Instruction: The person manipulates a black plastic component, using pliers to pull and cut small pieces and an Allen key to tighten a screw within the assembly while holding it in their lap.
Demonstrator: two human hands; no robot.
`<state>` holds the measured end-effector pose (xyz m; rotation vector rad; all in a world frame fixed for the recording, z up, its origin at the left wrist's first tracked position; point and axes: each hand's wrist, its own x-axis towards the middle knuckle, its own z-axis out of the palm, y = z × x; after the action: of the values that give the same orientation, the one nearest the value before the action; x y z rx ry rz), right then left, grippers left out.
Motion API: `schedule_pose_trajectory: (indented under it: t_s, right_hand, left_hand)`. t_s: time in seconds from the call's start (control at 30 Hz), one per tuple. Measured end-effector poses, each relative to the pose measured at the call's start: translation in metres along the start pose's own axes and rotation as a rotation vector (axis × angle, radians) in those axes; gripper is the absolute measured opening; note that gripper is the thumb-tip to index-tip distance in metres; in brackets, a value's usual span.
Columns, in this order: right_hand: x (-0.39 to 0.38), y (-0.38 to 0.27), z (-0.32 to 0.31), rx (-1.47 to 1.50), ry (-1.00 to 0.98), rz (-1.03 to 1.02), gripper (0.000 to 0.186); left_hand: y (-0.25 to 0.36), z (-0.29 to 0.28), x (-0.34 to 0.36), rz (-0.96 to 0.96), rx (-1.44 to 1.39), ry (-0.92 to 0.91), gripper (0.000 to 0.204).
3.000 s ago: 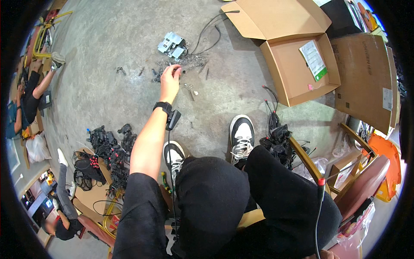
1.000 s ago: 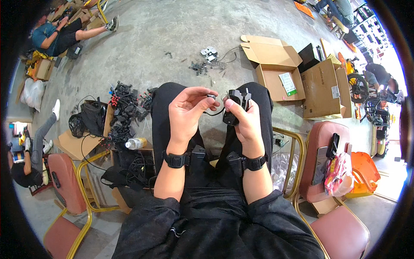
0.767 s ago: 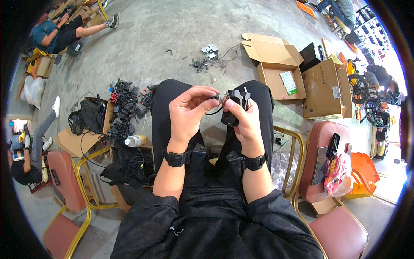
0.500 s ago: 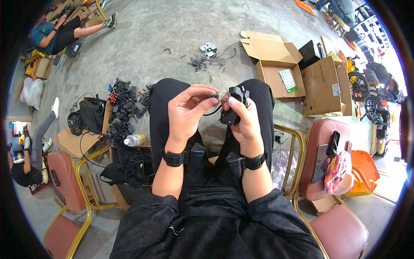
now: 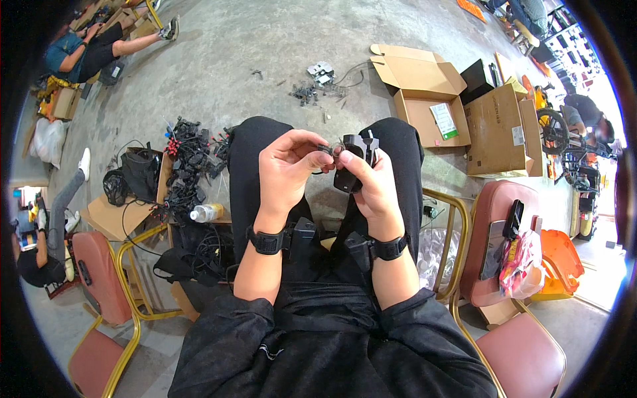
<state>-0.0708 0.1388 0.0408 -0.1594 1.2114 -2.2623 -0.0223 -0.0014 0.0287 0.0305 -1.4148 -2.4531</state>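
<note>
Above my lap, my left hand (image 5: 284, 171) pinches a small black part (image 5: 324, 150) between thumb and fingertips. What kind of part it is cannot be made out. My right hand (image 5: 375, 194) is closed round a black plastic device (image 5: 346, 179) with an open hollow on its upper side and a short prong at its far end. A small clear or wire-like loop shows by my right thumb, between the two hands. The left fingertips are very near the device; whether they touch it is unclear.
Left of my knees lies a pile of black parts and cables (image 5: 189, 179), with a plastic bottle (image 5: 206, 213) beside it. Ahead right are an open cardboard box (image 5: 424, 126) and a taller carton (image 5: 494, 136). Chairs (image 5: 497, 245) flank me; other people sit farther off.
My right hand has shifted slightly left with the device, which is turned a little. The small part in my left hand has moved slightly left, and the cable below it shows less.
</note>
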Motion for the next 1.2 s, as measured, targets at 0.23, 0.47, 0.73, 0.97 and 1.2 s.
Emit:
schedule_pose_trajectory:
  t_s: [0.23,0.47,0.73,0.97,1.2]
  right_hand:
    - [-0.001,0.004,-0.004,-0.085,-0.020,-0.023,0.018]
    - [-0.002,0.004,-0.006,-0.102,-0.044,0.004,0.020]
    - [0.000,0.004,-0.009,-0.078,-0.035,-0.010,0.019]
    - [0.001,0.006,-0.008,-0.246,0.024,-0.173,0.018]
    - [-0.003,-0.007,-0.007,-0.481,-0.037,-0.262,0.017]
  left_hand:
    - [0.002,0.004,0.000,0.048,0.034,0.082,0.020]
    - [0.005,0.004,-0.001,0.091,0.147,0.019,0.021]
    - [0.013,0.008,-0.001,-0.036,0.224,0.033,0.023]
    - [0.012,0.007,-0.001,0.099,0.296,0.026,0.021]
    - [0.014,0.000,-0.003,0.254,0.363,-0.049,0.019]
